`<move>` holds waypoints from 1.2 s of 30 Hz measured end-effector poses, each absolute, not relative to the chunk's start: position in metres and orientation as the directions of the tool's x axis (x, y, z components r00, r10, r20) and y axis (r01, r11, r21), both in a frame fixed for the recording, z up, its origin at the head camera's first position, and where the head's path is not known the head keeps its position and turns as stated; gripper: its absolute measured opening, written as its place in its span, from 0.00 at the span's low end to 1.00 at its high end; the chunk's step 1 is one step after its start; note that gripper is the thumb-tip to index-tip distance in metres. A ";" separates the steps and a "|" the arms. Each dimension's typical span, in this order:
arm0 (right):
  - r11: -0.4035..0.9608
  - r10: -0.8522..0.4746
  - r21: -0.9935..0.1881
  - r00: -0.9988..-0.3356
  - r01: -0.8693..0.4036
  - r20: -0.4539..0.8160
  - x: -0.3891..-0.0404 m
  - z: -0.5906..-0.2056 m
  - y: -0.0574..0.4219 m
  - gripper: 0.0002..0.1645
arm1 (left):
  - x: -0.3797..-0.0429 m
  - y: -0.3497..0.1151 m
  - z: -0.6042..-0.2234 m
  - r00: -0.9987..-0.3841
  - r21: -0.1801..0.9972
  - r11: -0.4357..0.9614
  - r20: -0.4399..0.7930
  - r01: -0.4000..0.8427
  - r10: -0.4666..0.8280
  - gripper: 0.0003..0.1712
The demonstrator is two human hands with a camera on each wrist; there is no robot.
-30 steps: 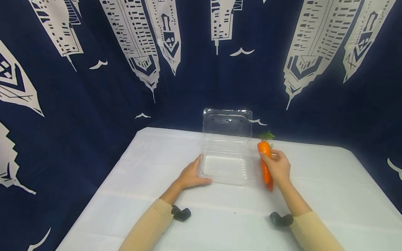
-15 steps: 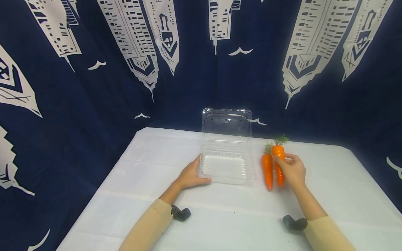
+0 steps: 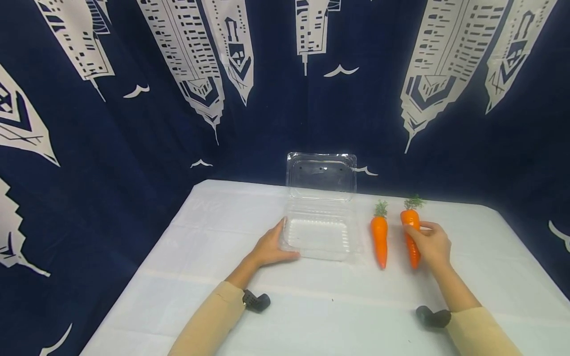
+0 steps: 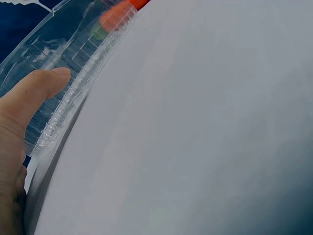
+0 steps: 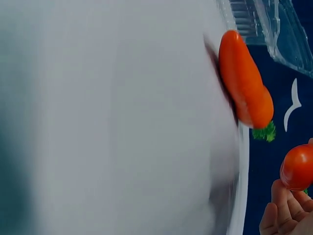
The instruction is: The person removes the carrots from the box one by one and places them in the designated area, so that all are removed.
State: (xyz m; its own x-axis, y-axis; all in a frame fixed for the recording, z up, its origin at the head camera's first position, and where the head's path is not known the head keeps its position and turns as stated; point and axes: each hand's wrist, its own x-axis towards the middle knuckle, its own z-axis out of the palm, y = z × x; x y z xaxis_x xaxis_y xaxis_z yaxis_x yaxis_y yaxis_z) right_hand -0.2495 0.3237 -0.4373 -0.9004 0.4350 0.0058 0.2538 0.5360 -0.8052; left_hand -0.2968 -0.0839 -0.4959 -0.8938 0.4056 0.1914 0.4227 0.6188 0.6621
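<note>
A clear plastic clamshell container (image 3: 318,240) sits on the table, its lid (image 3: 321,175) raised at the back. My left hand (image 3: 270,248) grips its near left corner, the thumb along the front wall, as the left wrist view also shows. To the container's right lies one orange carrot (image 3: 380,242) with a green leafy top, tip toward me. Further right, my right hand (image 3: 434,244) pinches a second carrot (image 3: 410,220) near its thick end, between thumb and fingers. In the right wrist view this held carrot (image 5: 297,169) shows end-on, partly cut off by the frame.
A white cloth covers the table (image 3: 294,316), whose far edge runs just behind the container. Beyond it hangs a dark blue curtain (image 3: 276,128) printed with white buildings. Dark wrist devices (image 3: 256,301) stick out from both sleeves.
The right hand has carried its carrot away from the container to the right, parting it from the other carrot, which stays lying on the table. The left hand and container have kept their place.
</note>
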 end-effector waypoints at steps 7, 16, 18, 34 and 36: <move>0.527 0.444 -0.790 -0.894 0.315 -0.061 -0.250 -0.442 0.336 0.51 | -0.298 -0.083 -0.495 -0.896 0.661 0.624 0.183 0.417 0.405 0.71; 0.539 0.442 -0.765 -0.891 0.354 -0.101 -0.249 -0.445 0.344 0.51 | -0.299 -0.084 -0.496 -0.894 0.660 0.622 0.186 0.421 0.407 0.71; 0.544 0.439 -0.757 -0.892 0.362 -0.111 -0.248 -0.446 0.345 0.51 | -0.298 -0.084 -0.496 -0.895 0.657 0.626 0.186 0.420 0.406 0.70; 0.659 0.406 -0.667 -0.911 0.348 -0.074 -0.252 -0.458 0.349 0.47 | -0.298 -0.084 -0.497 -0.897 0.657 0.630 0.180 0.415 0.403 0.70; 0.673 0.400 -0.656 -0.914 0.341 -0.066 -0.252 -0.459 0.349 0.47 | -0.298 -0.084 -0.497 -0.895 0.660 0.623 0.187 0.420 0.406 0.70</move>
State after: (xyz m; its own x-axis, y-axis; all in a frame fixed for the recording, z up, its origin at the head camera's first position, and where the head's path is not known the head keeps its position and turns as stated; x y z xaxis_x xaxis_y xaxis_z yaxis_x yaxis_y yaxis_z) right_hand -0.2520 0.3491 -0.4585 -0.9143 0.3998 -0.0657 0.3414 0.6729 -0.6562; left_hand -0.2982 -0.0840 -0.4967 -0.8948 0.4055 0.1867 0.4200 0.6232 0.6597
